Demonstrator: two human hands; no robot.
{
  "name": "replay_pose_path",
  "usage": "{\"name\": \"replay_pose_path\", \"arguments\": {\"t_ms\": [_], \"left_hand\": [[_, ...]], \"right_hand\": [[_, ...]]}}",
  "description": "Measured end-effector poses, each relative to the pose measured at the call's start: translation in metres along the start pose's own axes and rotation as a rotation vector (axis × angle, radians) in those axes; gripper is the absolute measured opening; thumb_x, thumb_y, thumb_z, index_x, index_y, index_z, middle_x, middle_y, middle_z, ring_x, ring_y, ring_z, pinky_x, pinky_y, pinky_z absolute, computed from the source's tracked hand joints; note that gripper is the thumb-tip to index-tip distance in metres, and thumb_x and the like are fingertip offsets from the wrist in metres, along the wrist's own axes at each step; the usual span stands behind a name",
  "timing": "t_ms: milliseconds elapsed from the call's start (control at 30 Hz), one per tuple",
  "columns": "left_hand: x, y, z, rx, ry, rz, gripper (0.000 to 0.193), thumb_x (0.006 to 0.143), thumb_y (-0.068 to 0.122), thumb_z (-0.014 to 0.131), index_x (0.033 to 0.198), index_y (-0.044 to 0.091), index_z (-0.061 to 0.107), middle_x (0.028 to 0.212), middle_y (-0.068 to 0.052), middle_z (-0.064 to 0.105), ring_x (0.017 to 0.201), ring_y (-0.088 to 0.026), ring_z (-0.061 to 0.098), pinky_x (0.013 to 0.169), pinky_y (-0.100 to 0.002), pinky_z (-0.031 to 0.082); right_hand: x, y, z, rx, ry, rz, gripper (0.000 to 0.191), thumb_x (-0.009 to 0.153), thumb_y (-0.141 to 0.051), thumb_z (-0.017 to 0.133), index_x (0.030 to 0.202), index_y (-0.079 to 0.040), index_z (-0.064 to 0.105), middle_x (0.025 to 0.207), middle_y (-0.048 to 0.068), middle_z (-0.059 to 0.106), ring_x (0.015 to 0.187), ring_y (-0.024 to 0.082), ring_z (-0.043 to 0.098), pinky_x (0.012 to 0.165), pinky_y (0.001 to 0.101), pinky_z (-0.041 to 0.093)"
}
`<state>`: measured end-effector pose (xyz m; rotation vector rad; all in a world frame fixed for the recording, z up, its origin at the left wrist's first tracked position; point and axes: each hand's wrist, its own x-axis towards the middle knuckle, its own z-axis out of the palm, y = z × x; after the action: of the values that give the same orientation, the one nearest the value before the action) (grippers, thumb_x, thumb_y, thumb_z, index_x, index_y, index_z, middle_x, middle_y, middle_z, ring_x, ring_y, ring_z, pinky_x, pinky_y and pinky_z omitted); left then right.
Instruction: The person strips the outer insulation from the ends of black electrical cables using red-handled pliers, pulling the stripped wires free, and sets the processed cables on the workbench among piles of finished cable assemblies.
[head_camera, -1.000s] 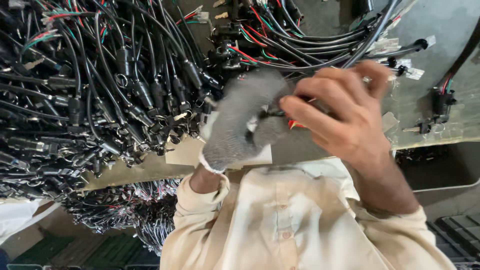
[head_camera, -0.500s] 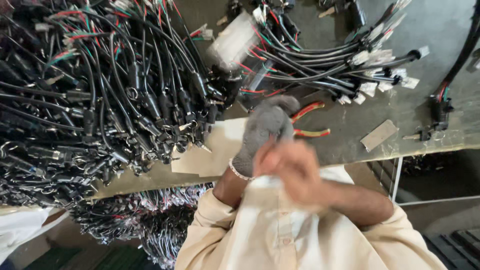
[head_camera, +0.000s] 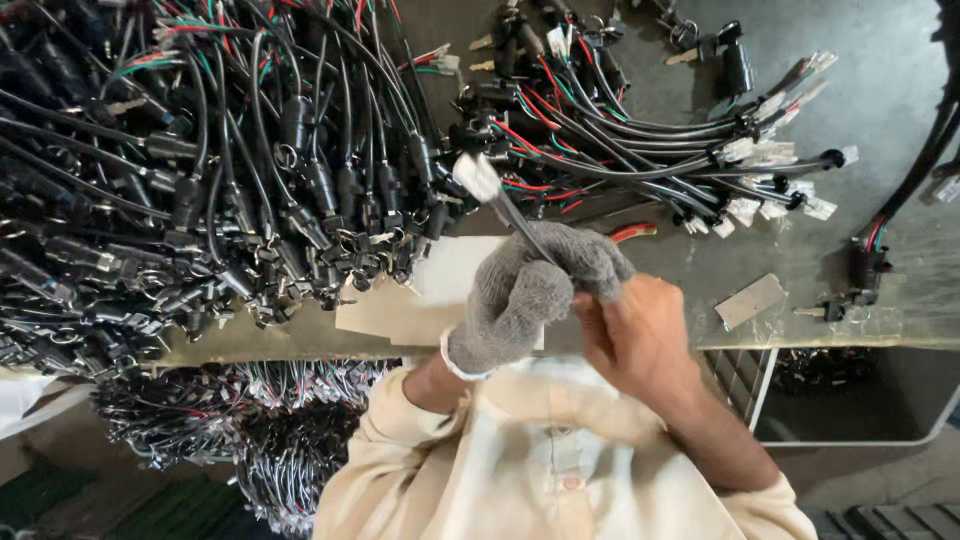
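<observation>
My left hand (head_camera: 525, 295), in a grey knit glove, is closed around a thin black cable (head_camera: 522, 225). The cable sticks up and to the left and ends in a white connector (head_camera: 477, 176). My bare right hand (head_camera: 640, 335) presses against the glove from the right with its fingers curled. Whatever those fingers pinch is hidden by the glove. Both hands hover over the near edge of the grey bench (head_camera: 880, 100), just in front of my cream shirt.
A big heap of black wire harnesses (head_camera: 200, 170) covers the bench's left half, and a smaller bundle (head_camera: 640, 130) lies at the top right. Red-handled pliers (head_camera: 632, 232), a cardboard sheet (head_camera: 440, 285) and a small metal plate (head_camera: 750, 300) lie nearby. A bin (head_camera: 850, 400) sits lower right.
Both hands have drawn back from the bundle toward my body. The gloved left hand now holds a cable upright with its white connector on top. The right hand closed in beside it.
</observation>
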<state>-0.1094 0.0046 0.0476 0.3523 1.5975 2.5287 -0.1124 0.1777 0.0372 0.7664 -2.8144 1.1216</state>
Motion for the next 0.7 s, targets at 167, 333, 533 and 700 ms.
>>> {"name": "replay_pose_path", "arguments": {"t_ms": [167,333,533,700], "left_hand": [[0.005,0.011,0.021,0.08,-0.066,-0.127,0.033,0.111,0.034,0.058,0.128,0.006,0.057,0.104,-0.009,0.064,0.093,-0.02,0.064,0.089,-0.036,0.053],[-0.007,-0.006,0.052,0.412,-0.34,0.008,0.03,0.109,0.032,0.058,0.126,0.008,0.06,0.096,-0.009,0.067,0.088,-0.022,0.067,0.082,-0.035,0.054],[-0.012,-0.004,0.049,0.456,-0.536,-0.256,0.027,0.106,0.029,0.059,0.124,0.01,0.062,0.087,-0.009,0.071,0.081,-0.025,0.071,0.073,-0.034,0.054],[0.01,0.008,0.016,0.498,-0.501,0.033,0.024,0.113,0.032,0.057,0.107,0.01,0.065,0.09,-0.006,0.068,0.085,-0.025,0.066,0.081,-0.033,0.05]], "right_hand": [[0.015,-0.013,-0.053,0.169,0.269,0.033,0.033,0.102,-0.026,0.051,0.113,0.002,0.063,0.109,0.019,0.067,0.106,0.038,0.062,0.093,0.0486,0.045],[0.016,-0.037,-0.082,1.449,0.291,0.003,0.035,0.104,-0.044,0.056,0.093,-0.012,0.064,0.094,0.002,0.067,0.091,0.023,0.064,0.088,0.0398,0.051],[-0.011,0.022,-0.092,1.501,0.305,-0.094,0.036,0.104,-0.044,0.052,0.08,-0.017,0.056,0.077,-0.002,0.062,0.073,0.018,0.061,0.082,0.0412,0.048],[-0.017,0.032,-0.08,1.309,0.389,-0.121,0.04,0.104,-0.045,0.048,0.071,-0.022,0.049,0.066,-0.005,0.058,0.061,0.014,0.058,0.077,0.0405,0.048]]}}
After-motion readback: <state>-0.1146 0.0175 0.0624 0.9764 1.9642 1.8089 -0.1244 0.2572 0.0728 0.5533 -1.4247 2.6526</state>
